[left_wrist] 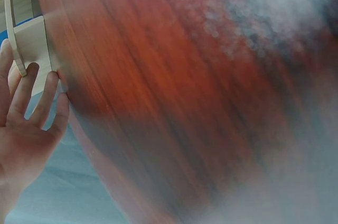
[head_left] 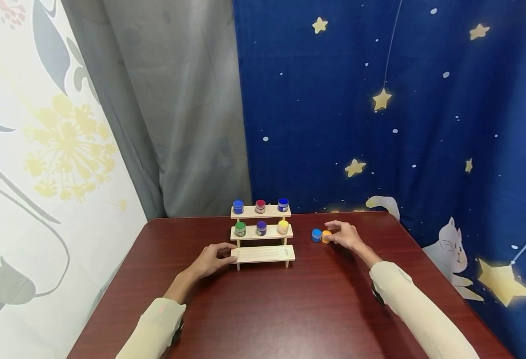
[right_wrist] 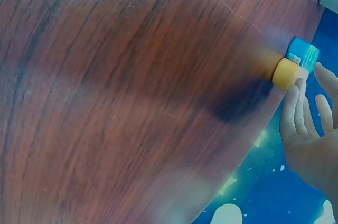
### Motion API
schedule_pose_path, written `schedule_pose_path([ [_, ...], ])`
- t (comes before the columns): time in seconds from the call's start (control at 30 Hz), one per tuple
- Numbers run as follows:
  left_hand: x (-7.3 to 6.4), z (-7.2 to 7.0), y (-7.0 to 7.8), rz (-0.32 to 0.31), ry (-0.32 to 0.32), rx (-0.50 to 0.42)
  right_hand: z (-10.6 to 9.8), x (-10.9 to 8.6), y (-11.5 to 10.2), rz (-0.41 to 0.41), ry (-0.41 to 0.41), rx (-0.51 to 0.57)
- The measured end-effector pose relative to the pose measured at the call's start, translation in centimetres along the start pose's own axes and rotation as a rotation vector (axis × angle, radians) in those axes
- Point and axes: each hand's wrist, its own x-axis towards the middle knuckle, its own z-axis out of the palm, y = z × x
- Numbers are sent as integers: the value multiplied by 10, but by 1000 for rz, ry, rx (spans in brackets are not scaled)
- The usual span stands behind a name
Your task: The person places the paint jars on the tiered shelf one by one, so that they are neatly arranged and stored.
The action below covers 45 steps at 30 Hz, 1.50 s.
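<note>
My left hand is at the left end of a three-tier wooden stand, gripping its lowest board between thumb and fingers. In the left wrist view, the fingers reach along the board's end. My right hand is over a small paint jar with a yellow-orange lid. Its fingers are extended, with fingertips right at that jar in the right wrist view and the thumb apart from it. A blue-lidded paint jar stands close beside the orange one on the table, right of the stand.
The top tier bears a blue jar, a red jar and a dark blue jar. On the middle tier are a green jar, a purple jar and a yellow jar. Curtains hang behind the dark red table.
</note>
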Motion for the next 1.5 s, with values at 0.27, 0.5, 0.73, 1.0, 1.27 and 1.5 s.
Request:
schedule_pose_path([
  [0.27, 0, 2, 0, 37, 4, 8, 4, -5, 10, 108, -63, 76],
  [0.5, 0, 0, 1, 19, 3, -4, 7, -4, 16, 130, -72, 142],
  [0.73, 1, 0, 1, 21, 11, 3, 8, -7, 19, 112, -48, 149],
  [1.0, 1, 0, 1, 10, 7, 4, 7, -13, 22, 85, -45, 147],
  [1.27, 0, 1, -1, -1, 7, 17, 5, -18, 20, 69, -65, 144],
  [1.5, 2, 1, -1, 6, 7, 6, 3, -22, 15, 42, -74, 139],
])
